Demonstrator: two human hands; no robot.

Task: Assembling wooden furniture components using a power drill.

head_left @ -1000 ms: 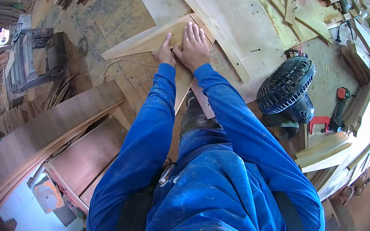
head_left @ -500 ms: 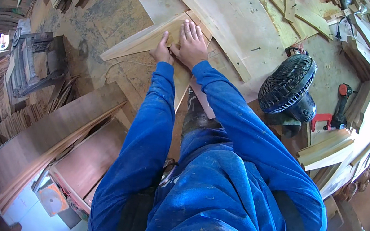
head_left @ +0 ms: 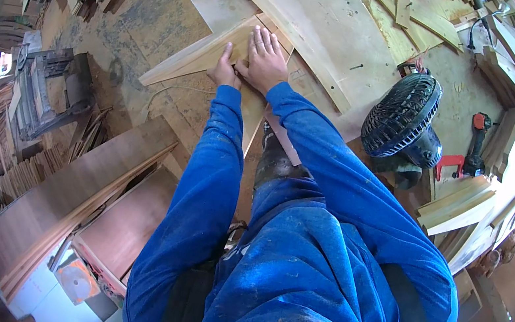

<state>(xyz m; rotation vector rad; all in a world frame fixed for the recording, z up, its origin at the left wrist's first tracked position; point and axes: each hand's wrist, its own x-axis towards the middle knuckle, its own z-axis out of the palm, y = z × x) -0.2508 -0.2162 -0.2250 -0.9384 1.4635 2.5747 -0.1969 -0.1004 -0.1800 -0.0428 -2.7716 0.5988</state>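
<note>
My right hand (head_left: 267,62) lies flat on a pale wooden board (head_left: 241,45), its fingers stretched out together toward the board's far corner. Close against it on the left, my left hand (head_left: 224,71) has its thumb pointing up along the wood and its fingers curled in. A small dark spot shows where the two hands meet; what the left fingers hold there is hidden. Past the fingertips, a long wooden strip (head_left: 288,42) with dark screws or nails runs across a light plywood sheet (head_left: 333,12), meeting the board at an angle.
A black fan (head_left: 402,116) stands right of my arm, with a cordless power tool (head_left: 476,144) and a red clamp (head_left: 448,167) beyond it. Wood offcuts (head_left: 461,205) pile up at the right. Long panels (head_left: 73,193) lie at the lower left, near a dusty machine (head_left: 51,93).
</note>
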